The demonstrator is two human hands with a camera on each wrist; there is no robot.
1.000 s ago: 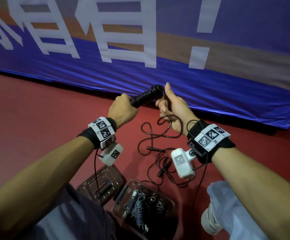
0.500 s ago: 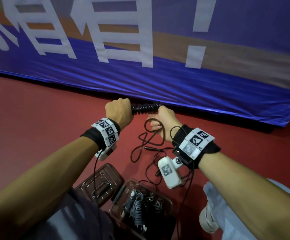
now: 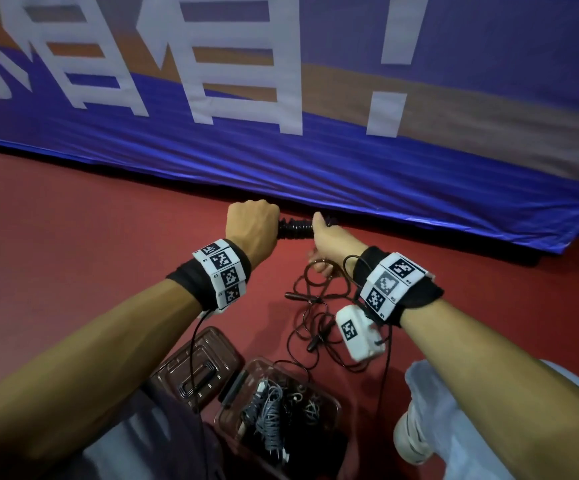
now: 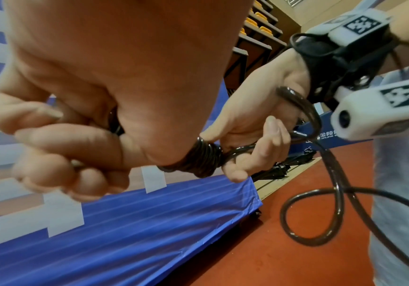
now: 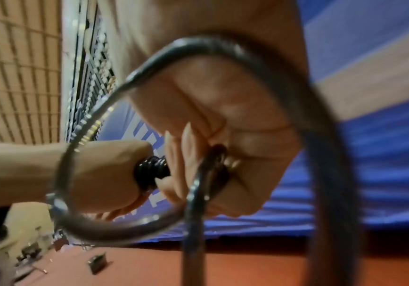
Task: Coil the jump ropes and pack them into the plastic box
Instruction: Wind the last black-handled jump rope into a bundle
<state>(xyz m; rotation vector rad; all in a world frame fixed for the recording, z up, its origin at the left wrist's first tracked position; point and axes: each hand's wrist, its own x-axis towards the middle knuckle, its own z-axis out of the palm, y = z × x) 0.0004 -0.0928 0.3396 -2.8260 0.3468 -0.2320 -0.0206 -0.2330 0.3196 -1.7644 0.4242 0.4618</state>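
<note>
Both hands on the black jump rope (image 3: pixel 295 229)

Left hand (image 3: pixel 251 226) fists the wound coil (tight turns); right hand (image 3: pixel 329 237) curls round the cord above the plastic box (image 3: pixel 329 407).

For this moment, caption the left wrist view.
Left hand grips coiled jump rope; right hand feeds more.
</note>
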